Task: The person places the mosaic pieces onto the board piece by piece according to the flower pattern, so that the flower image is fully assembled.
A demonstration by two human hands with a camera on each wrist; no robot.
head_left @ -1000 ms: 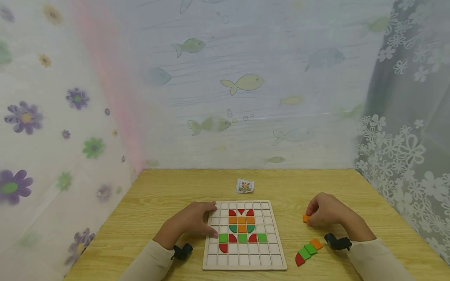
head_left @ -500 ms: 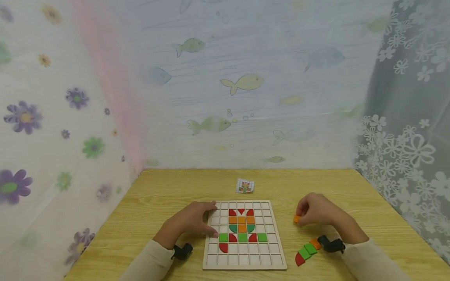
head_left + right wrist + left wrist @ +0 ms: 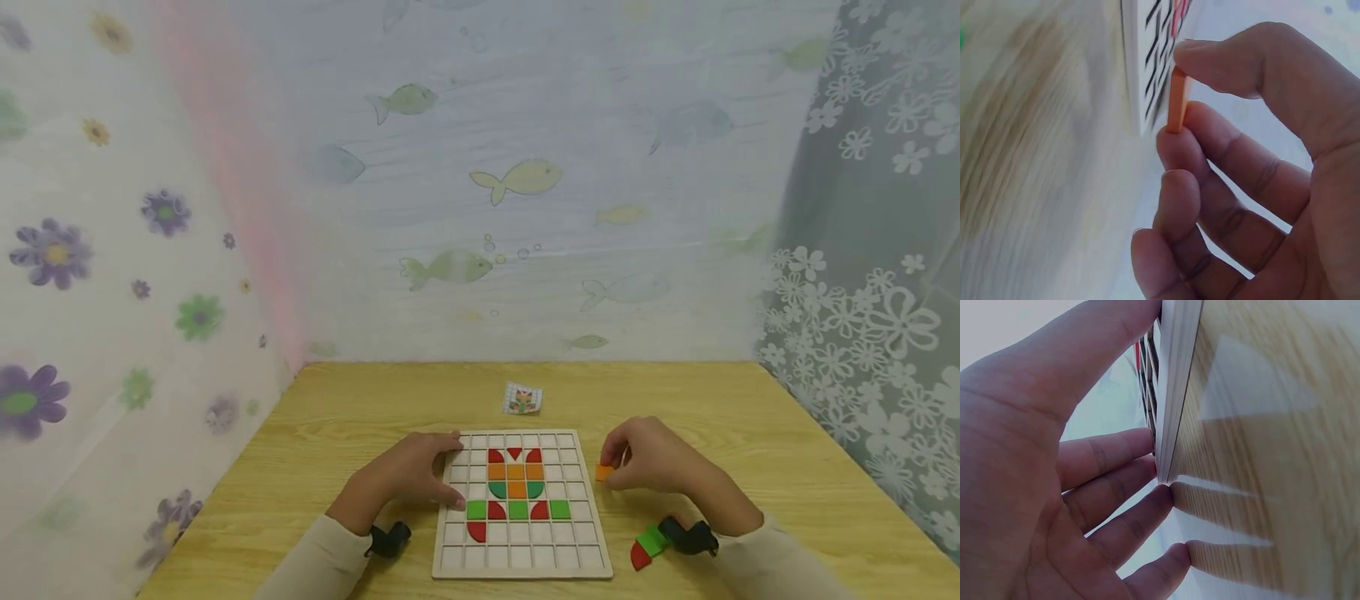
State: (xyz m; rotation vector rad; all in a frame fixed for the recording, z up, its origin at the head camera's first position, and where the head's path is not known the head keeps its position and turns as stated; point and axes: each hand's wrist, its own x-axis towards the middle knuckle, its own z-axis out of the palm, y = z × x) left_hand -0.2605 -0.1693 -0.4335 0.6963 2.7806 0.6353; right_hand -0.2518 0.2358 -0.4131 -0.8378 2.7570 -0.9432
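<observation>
Between my right thumb and fingertips I pinch an orange square tile [image 3: 1177, 100]; the right hand [image 3: 651, 457] is just off the right edge of the wooden grid board [image 3: 525, 557]. My left hand [image 3: 411, 468] rests along the board's left edge. In the left wrist view its thumb and fairly straight fingers touch the board rim [image 3: 1179, 381]. On the grid lie orange squares, red quarter-rounds and a red triangle [image 3: 514, 453]. Dark green quarter-rounds and light green squares [image 3: 517, 509] sit lower, with a red quarter-round [image 3: 477, 530] below them.
Right of the board lie loose tiles: a red quarter-round [image 3: 640, 556] and light green [image 3: 651, 540], partly hidden by the right wrist camera [image 3: 688, 536]. A small printed pattern card [image 3: 522, 398] lies behind the board on the wooden table [image 3: 360, 400].
My right hand has moved left with the orange square tile, from beyond the loose tiles to near the board's right edge. Its wrist now covers the loose orange tile. The left hand stays put.
</observation>
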